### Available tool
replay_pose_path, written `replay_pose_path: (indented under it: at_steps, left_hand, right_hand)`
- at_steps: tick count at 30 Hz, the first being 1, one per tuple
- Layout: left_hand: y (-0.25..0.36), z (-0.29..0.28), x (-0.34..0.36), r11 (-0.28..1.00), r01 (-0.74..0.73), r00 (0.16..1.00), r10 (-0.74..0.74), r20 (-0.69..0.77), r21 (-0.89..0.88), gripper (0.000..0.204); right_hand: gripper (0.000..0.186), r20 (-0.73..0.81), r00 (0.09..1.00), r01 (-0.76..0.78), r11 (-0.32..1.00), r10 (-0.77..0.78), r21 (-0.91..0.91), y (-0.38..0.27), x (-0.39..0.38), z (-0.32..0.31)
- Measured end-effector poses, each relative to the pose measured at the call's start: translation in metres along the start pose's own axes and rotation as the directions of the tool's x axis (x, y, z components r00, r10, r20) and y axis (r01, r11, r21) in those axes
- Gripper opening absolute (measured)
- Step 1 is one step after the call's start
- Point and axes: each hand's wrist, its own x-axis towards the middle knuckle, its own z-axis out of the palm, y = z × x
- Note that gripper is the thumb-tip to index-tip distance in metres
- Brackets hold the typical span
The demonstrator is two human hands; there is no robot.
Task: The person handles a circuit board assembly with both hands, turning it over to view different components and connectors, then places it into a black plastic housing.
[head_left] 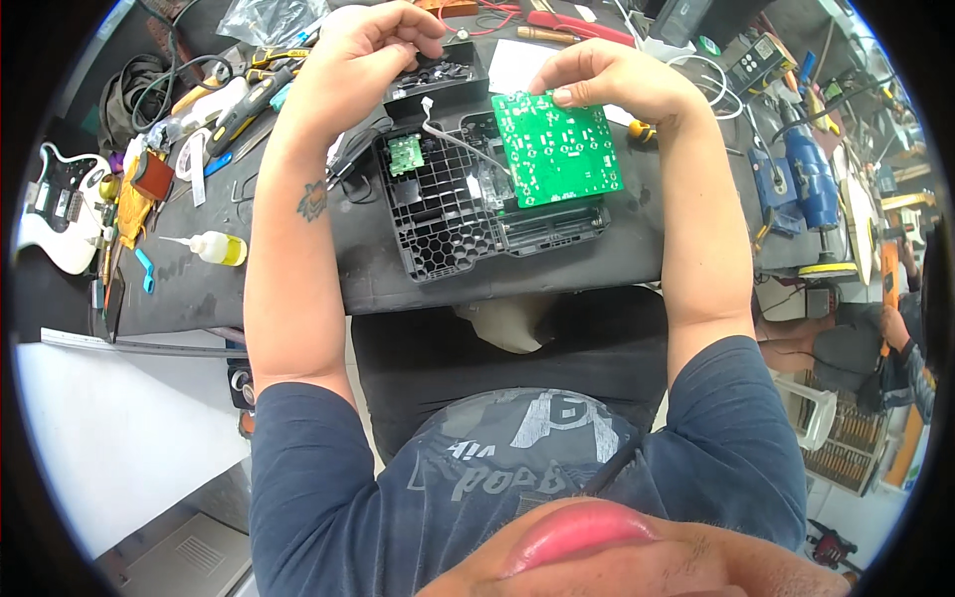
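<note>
My right hand (612, 80) grips the top edge of a large green circuit board (562, 149) between thumb and fingers. The board stands tilted over the right part of a black plastic housing (448, 214) with a grid and honeycomb pattern. A smaller green circuit board (406, 155) lies at the housing's upper left. From the housing rises a pale cable with a white connector (427, 103). My left hand (376, 45) hovers over a black tray (438, 88) of small dark parts, fingers curled together; anything in them is hidden.
Left of my left arm are a dropper bottle (218, 249) with yellow liquid, a yellow-black utility knife (244, 114) and a white guitar body (65, 214). White paper (519, 66) lies beyond the tray. A blue power tool (811, 179) stands at right; another person's hand (892, 326) shows farther right.
</note>
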Motion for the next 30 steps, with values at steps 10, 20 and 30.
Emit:
replay_pose_path:
  at_steps: [10,20,30]
  left_hand:
    - [-0.003,-0.001,0.002,0.995,0.096,0.995,-0.096,-0.001,-0.001,0.023]
    - [-0.011,-0.009,0.005,0.971,-0.105,0.994,0.099,0.04,0.215,0.032]
    - [-0.023,-0.006,0.009,0.738,-0.202,0.978,0.19,0.09,0.644,0.022]
  right_hand:
    - [0.035,0.003,1.0,0.02,1.0,-0.02,-0.023,-0.003,0.004,0.008]
    - [0.032,-0.037,0.999,0.002,0.997,0.0,0.075,-0.007,-0.003,0.005]
    - [0.029,0.009,0.984,0.18,0.975,-0.18,-0.127,0.026,0.022,0.007]
